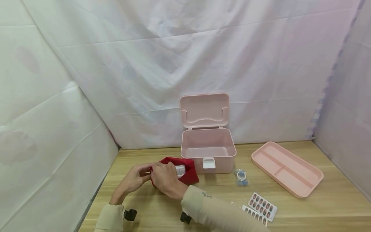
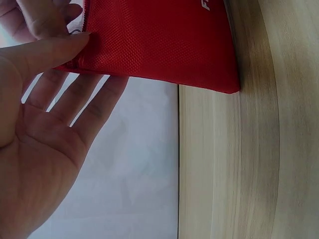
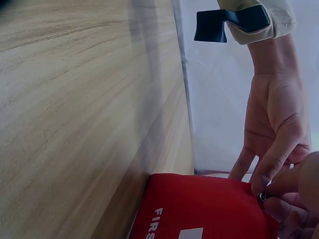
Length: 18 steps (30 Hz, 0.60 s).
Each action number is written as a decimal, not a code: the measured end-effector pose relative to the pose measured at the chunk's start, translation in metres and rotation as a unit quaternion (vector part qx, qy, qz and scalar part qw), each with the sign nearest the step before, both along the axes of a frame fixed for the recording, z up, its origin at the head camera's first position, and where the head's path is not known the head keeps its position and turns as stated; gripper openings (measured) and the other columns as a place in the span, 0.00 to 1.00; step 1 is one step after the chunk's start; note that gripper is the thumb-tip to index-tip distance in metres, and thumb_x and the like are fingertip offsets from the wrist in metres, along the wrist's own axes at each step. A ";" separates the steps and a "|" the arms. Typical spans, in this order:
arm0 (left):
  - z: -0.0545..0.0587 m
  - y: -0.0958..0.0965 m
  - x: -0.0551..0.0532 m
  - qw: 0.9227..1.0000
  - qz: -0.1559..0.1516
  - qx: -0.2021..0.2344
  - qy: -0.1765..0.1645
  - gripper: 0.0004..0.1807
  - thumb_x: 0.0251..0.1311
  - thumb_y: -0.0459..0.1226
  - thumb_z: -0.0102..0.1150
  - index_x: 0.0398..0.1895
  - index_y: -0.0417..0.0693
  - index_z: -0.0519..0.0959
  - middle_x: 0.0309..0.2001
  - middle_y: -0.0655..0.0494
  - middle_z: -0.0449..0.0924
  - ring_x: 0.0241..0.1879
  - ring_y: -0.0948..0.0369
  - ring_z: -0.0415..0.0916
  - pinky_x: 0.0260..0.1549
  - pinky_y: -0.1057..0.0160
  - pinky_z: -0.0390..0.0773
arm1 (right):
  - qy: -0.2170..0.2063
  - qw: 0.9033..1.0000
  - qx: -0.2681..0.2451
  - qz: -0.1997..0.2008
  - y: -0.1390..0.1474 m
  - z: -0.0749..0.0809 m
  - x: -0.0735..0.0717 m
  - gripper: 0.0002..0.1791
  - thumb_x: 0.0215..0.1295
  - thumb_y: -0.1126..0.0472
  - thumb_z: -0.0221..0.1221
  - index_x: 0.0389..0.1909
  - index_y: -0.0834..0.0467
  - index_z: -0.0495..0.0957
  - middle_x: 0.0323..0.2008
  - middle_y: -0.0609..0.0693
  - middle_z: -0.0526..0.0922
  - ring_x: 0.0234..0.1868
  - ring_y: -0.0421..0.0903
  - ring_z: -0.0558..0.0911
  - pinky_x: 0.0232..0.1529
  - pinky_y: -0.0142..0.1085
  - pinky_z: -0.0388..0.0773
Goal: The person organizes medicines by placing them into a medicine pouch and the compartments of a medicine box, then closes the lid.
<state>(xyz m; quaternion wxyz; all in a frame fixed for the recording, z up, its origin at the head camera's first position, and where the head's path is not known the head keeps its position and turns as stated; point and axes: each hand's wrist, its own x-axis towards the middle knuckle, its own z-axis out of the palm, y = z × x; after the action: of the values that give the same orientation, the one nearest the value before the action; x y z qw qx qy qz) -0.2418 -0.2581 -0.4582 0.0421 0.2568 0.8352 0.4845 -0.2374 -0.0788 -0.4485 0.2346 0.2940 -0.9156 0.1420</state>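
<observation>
A red zip pouch [image 1: 190, 176] stands on the table with its mouth gaping, and a white packet [image 1: 180, 170] shows inside. White letters reading "FIRS" mark its side in the right wrist view. My left hand [image 1: 134, 178] pinches the pouch's top left corner, thumb on the near face and fingers behind. Beside it, my right hand [image 1: 167, 180] pinches the small metal zipper pull [image 3: 263, 197] at that same corner. In the head view, the right hand hides part of the pouch's opening.
A pink box [image 1: 217, 165] with its lid [image 1: 205, 111] raised stands just right of the pouch. Farther right lie a pink divided tray [image 1: 290, 169], a small bagged white ring [image 1: 241, 175] and blister packs [image 1: 263, 206]. Fabric walls [image 1: 162, 80] enclose the table.
</observation>
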 end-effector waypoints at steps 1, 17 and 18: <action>0.000 0.000 0.000 1.000 0.000 -0.002 0.002 0.22 0.64 0.29 0.61 0.62 0.42 0.77 0.58 0.46 0.80 0.56 0.64 0.78 0.53 0.67 0.77 | -0.002 1.000 -0.008 0.007 0.000 0.000 0.000 0.09 0.63 0.56 0.62 0.24 0.53 0.79 0.22 0.44 0.81 0.19 0.40 0.76 0.22 0.31 0.72; 0.001 0.000 0.000 1.000 0.011 -0.002 -0.005 0.20 0.62 0.31 0.64 0.59 0.42 0.80 0.56 0.46 0.82 0.53 0.64 0.80 0.49 0.66 0.81 | -0.119 0.990 -0.053 0.055 0.012 -0.004 0.005 0.13 0.65 0.61 0.55 0.47 0.60 0.80 0.40 0.53 0.83 0.40 0.47 0.83 0.45 0.37 0.81; 0.002 0.000 -0.001 1.000 0.011 0.000 -0.008 0.20 0.62 0.31 0.64 0.58 0.42 0.80 0.56 0.45 0.81 0.53 0.63 0.80 0.48 0.65 0.81 | -0.134 0.988 -0.059 0.055 0.013 -0.004 0.005 0.13 0.66 0.61 0.54 0.48 0.61 0.79 0.42 0.53 0.82 0.41 0.47 0.82 0.46 0.36 0.81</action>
<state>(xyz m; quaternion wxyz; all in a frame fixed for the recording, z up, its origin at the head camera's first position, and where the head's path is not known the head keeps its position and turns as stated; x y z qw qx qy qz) -0.2424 -0.2580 -0.4566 0.0435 0.2437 0.8376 0.4869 -0.2321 -0.0658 -0.4525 0.1188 0.3077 -0.9113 0.2464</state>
